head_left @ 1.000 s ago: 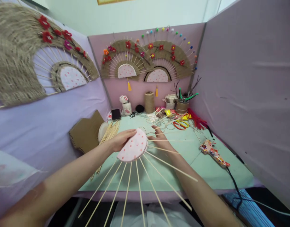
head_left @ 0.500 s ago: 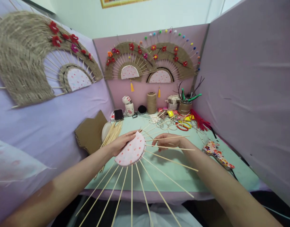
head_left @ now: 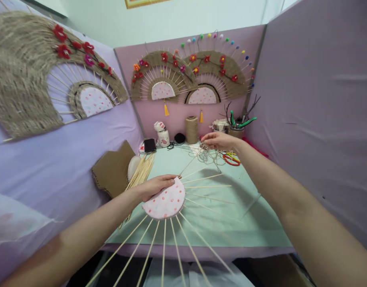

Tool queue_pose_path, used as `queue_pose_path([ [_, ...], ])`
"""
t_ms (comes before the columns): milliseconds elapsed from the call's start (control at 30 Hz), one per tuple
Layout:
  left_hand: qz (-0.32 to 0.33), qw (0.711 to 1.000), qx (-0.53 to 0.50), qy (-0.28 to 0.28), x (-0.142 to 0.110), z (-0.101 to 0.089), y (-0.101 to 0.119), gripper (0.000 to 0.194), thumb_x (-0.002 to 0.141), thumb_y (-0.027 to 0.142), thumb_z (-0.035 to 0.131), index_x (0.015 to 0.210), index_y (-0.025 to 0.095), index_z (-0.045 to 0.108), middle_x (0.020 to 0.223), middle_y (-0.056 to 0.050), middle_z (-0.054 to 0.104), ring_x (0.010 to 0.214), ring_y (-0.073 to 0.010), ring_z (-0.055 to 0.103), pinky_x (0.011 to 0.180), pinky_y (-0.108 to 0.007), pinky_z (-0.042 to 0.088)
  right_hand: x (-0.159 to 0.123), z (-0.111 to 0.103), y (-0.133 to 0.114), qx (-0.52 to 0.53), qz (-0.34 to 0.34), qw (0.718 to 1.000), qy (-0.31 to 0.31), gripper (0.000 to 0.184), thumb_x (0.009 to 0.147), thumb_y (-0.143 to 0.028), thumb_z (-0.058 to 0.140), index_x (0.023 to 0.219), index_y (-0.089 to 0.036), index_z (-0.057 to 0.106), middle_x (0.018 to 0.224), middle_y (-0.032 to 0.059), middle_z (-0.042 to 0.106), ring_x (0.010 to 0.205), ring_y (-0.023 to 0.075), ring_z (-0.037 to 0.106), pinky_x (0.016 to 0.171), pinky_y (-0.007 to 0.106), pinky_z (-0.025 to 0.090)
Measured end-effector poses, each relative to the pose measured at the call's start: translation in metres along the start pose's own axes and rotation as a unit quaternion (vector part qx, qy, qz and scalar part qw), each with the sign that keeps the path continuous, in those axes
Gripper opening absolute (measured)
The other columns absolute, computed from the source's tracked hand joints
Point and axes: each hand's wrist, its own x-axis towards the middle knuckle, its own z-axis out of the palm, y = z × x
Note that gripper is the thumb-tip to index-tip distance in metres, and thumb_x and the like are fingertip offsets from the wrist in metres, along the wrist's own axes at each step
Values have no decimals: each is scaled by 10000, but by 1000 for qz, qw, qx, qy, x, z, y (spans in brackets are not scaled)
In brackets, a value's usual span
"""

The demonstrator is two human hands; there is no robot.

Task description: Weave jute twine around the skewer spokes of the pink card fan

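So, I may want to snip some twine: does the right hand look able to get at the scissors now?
Probably yes: the right hand is close to the scissors, and their red and yellow handles lie uncovered, though loose twine is tangled beside them.

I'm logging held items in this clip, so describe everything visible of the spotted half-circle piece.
The half-circle piece is pale pink with reddish dots, its covering resembling cloth. Thin, pale wood-like sticks fan out from its curved edge, towards the person and to the right. Its straight edge faces up and left, gripped by the left hand. It sits over the green tabletop; its underside is hidden.
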Motion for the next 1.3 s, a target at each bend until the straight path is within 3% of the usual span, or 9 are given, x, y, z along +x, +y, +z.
queue_pose_path([
  [167, 88, 990, -26, 110, 21, -14, 1, 447, 770, 221, 674, 1209, 187, 602, 757, -79, 708, 513, -164, 631, 435, -238, 479, -14, -13, 6, -145, -64, 986, 61, 300, 595, -246, 821, 833, -106, 706, 581, -8, 637, 436, 45, 431, 401, 167, 275],
  [367, 231, 944, -122, 201, 47, -19, 0, 586, 780, 190, 641, 1344, 192, 482, 596, 41, 565, 431, -80, 498, 437, -172, 414, -20, -38, 31, -269, -97, 943, 171, 365, 552, -421, 806, 751, -131, 707, 653, 27, 669, 553, 105, 526, 508, 223, 374],
  [633, 351, 879, -232, 224, 71, 4, -32, 696, 802, 281, 639, 1433, 184, 363, 624, 56, 511, 542, -76, 497, 557, -181, 436, -36, -61, 44, -346, -45, 910, 223, 588, 484, -649, 757, 778, -140, 722, 721, 59, 694, 629, 165, 576, 570, 264, 416],
  [733, 353, 881, -228, 218, 75, 11, -44, 705, 806, 325, 642, 1438, 190, 360, 654, 44, 523, 545, -77, 487, 555, -188, 431, -39, -62, 45, -417, -29, 876, 240, 596, 510, -686, 716, 729, -132, 716, 692, 67, 686, 614, 174, 569, 555, 269, 404],
  [833, 359, 883, -218, 210, 74, 14, -49, 702, 800, 351, 652, 1427, 197, 379, 695, 33, 542, 557, -77, 494, 564, -193, 434, -39, -55, 42, -554, 20, 802, 224, 477, 657, -610, 665, 725, -141, 722, 651, 54, 673, 587, 170, 568, 537, 265, 391],
  [967, 368, 883, -197, 214, 71, 17, -50, 673, 810, 384, 638, 1413, 207, 399, 694, 36, 537, 550, -77, 480, 555, -195, 426, -40, -31, 29, -665, 60, 710, 222, 241, 725, -358, 691, 637, -133, 697, 649, 108, 663, 630, 210, 608, 585, 298, 402],
  [1133, 378, 884, -167, 218, 69, 22, -53, 647, 827, 413, 617, 1407, 215, 412, 640, 54, 480, 523, -77, 429, 519, -188, 387, -33, 40, 5, -716, -31, 638, 282, 208, 859, -271, 552, 913, -128, 693, 1010, 225, 649, 998, 328, 593, 792, 417, 416],
  [1167, 381, 884, -162, 218, 69, 23, -53, 644, 828, 419, 614, 1406, 217, 414, 628, 59, 462, 516, -77, 419, 511, -187, 378, -28, 61, 3, -720, -98, 633, 267, 196, 871, -257, 542, 926, -139, 689, 1000, 204, 655, 993, 320, 593, 802, 420, 426],
  [1300, 391, 885, -146, 206, 67, 26, -56, 641, 825, 431, 618, 1400, 230, 418, 688, 34, 522, 585, -93, 501, 571, -202, 428, 0, 135, 7, -649, -304, 697, 30, 170, 863, -170, 593, 1013, -192, 670, 1064, 96, 666, 1015, 226, 587, 880, 362, 450],
])
